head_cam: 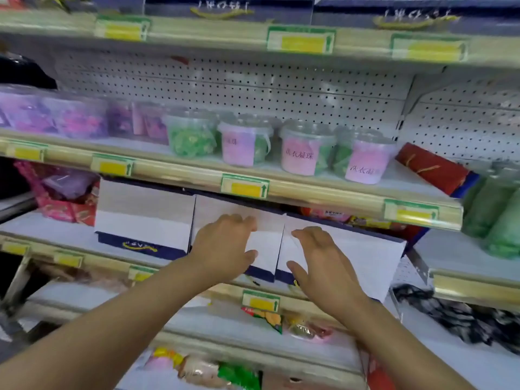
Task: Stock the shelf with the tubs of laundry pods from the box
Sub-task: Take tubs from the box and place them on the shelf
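Both forearms reach in: the left hand (pixel 225 246) and right hand (pixel 323 257), fingers spread and holding nothing, rest on white boxes (pixel 267 246). Four tubs (pixel 306 150) stand on the shelf (pixel 323 190) above (remaining stock unseen).

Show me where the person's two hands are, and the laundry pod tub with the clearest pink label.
left hand (pixel 222 243), head view, on its back.
right hand (pixel 323 257), head view, on its back.
pink-labelled tub (pixel 302 153), head view, on its pink label.
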The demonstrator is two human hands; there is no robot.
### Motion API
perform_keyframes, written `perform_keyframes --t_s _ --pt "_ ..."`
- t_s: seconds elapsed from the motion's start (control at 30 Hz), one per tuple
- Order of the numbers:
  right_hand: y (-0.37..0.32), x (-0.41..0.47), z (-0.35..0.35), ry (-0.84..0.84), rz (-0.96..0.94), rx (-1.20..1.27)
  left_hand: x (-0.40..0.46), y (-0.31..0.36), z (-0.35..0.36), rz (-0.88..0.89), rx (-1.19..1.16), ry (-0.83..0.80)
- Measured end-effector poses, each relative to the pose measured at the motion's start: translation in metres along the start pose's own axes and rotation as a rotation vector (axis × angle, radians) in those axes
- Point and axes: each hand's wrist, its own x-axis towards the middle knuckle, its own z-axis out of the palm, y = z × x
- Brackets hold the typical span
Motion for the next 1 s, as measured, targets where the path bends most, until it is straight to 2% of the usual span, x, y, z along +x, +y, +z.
perform_keyframes --t_s 0.27,0.63,0.8,1.0 --pt "-0.052 -0.07 0.095 -0.327 0.168 0.082 -0.089 -0.071 0.09 -0.097 -0.151 -0.285" --pt "-0.082 -0.216 0.265 -0.749 0.401 0.135 -0.249 -0.15 0.267 -0.183 -0.273 -0.664" --pt "-0.074 -0.272 0.341 -0.893 0.466 0.149 -0.312 -0.16 0.355 -0.344 -0.309 -0.802" --pt "-0.053 -0.342 0.46 -0.977 0.617 0.278 -0.373 -0.168 0.498 -0.547 -0.339 -0.934"
